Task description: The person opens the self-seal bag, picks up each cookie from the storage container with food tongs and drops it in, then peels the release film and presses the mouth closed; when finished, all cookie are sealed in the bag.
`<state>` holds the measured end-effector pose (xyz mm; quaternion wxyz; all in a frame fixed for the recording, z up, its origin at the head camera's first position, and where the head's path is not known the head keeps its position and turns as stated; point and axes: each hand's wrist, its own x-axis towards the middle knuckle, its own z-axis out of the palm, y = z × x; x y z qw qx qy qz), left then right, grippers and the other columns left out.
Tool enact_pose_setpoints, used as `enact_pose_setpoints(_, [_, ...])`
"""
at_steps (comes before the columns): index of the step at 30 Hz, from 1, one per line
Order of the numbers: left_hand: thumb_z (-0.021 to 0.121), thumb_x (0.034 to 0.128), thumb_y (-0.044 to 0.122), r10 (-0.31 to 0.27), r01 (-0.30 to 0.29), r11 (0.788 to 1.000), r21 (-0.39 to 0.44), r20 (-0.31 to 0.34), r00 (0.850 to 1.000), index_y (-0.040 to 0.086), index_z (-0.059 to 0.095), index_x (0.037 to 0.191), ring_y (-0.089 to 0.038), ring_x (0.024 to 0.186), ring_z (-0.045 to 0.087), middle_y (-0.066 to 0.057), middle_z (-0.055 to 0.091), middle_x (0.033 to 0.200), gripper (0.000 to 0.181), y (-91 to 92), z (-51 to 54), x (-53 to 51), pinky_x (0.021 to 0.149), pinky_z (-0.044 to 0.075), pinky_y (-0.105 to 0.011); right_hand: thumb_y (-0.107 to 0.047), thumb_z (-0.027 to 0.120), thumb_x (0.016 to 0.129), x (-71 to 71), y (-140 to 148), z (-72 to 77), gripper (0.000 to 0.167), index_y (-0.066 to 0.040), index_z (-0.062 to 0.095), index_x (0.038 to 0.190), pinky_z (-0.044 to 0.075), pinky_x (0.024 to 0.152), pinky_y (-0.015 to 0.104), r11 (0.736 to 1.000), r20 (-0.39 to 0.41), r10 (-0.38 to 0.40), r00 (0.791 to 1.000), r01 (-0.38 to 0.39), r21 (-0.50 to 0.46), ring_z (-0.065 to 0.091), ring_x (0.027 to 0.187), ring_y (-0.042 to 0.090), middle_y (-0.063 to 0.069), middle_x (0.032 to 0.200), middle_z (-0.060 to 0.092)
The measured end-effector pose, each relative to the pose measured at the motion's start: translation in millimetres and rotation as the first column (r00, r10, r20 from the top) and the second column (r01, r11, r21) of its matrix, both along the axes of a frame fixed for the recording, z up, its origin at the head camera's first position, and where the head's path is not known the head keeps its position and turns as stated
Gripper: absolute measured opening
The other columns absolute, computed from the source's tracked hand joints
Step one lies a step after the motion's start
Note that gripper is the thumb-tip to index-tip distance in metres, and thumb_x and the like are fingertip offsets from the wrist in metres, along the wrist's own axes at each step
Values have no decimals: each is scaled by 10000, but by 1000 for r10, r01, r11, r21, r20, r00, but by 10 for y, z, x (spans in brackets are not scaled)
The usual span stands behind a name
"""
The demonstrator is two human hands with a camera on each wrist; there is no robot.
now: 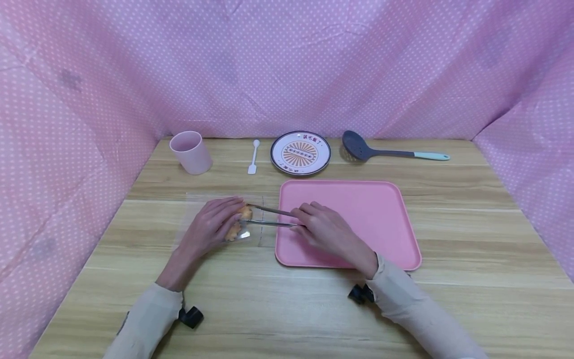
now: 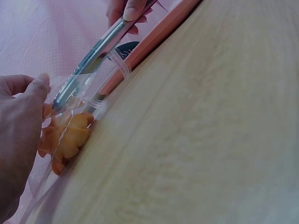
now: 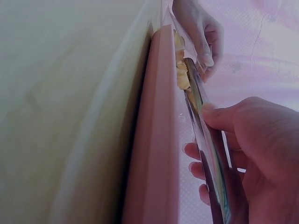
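Observation:
My left hand (image 1: 213, 222) pinches the edge of a clear plastic bag (image 2: 63, 84) lying left of the tray. Inside the bag is a golden-brown, scalloped piece that looks like bread or pastry (image 2: 67, 137), partly covered by that hand in the head view. My right hand (image 1: 329, 232), above the pink tray (image 1: 372, 219), grips metal tongs (image 1: 271, 224) with thumb and fingers. The tongs (image 3: 202, 105) point left, and their tips reach into the bag beside the pastry (image 3: 182, 74). From these views I cannot tell whether the tips squeeze it.
Along the table's back edge stand a pink cup (image 1: 193, 153), a small white spatula-like stick (image 1: 253, 157), a patterned plate (image 1: 300, 153) and a dark slotted ladle (image 1: 358, 147) with a mint handle end. Pink dotted cloth (image 1: 287, 65) hangs behind the wooden table (image 1: 278, 309).

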<state>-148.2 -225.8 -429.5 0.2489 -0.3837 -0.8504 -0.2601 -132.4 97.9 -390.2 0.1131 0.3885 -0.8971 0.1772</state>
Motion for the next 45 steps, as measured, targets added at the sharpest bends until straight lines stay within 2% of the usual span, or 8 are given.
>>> enact_pose_setpoints(9, [594,1072,242,0,0,1000,-12,17,1000,10,710,1266,-352,1232,631,-154,694,1303,323,-12,15,11,1078,466,-497,-230,754,975,6,-90,-11,271,-38,718,1164,556,703,354,1000,7,-22,1000,22,6,608,836,236,62,966,664])
enact_pose_setpoints(19, [494,1114,327,-4,4,1000,-15,3,1000,9,706,1269,-355,1224,631,-153,696,1296,412,-7,13,9,1060,471,-521,-224,752,977,6,-123,-35,245,-46,717,1141,548,684,364,1000,1,-28,1000,28,-6,596,804,235,54,942,654])
enact_pose_setpoints(25, [451,1124,357,2,-2,1000,-7,2,1000,4,714,1255,-352,1220,637,-167,700,1282,459,-2,18,8,1062,474,-502,-221,743,982,9,-127,-35,238,-44,715,1139,552,701,368,999,24,-44,999,44,-7,599,816,231,50,947,658])
enact_pose_setpoints(28, [506,1112,303,3,-3,1000,-10,4,1000,6,713,1259,-349,1225,635,-162,699,1288,391,-5,14,8,1066,472,-494,-216,741,984,13,-127,-25,229,-49,716,1138,551,697,369,999,31,-44,999,45,-8,596,813,230,48,944,657])
enact_pose_setpoints(33, [668,1004,127,6,-6,1000,4,-1,1000,17,724,1249,-345,1205,650,-145,707,1280,274,0,2,6,1054,483,-496,-214,747,980,20,-121,-15,224,-54,717,1133,541,673,357,999,34,-42,999,43,-10,586,800,222,42,938,653])
enact_pose_setpoints(35, [681,991,111,9,-9,1000,8,-5,1000,20,728,1244,-343,1196,656,-141,711,1274,273,5,3,6,1052,487,-491,-207,754,974,24,-114,-10,221,-55,720,1131,539,668,354,999,33,-40,999,41,-11,582,794,221,42,936,652])
enact_pose_setpoints(40, [633,1043,175,9,-9,1000,10,-4,1000,18,727,1244,-345,1199,654,-144,710,1275,273,5,5,5,1053,486,-500,-183,765,962,44,-80,-1,223,-55,719,1140,546,682,355,998,44,-55,998,55,-2,589,810,226,48,943,655])
enact_pose_setpoints(45, [691,981,96,15,-15,1000,0,7,1000,10,720,1249,-351,1213,644,-154,703,1284,283,-1,11,10,1064,475,-515,-174,775,951,76,-10,7,242,-56,713,1153,555,717,364,997,58,-74,996,74,-5,600,849,234,54,974,662])
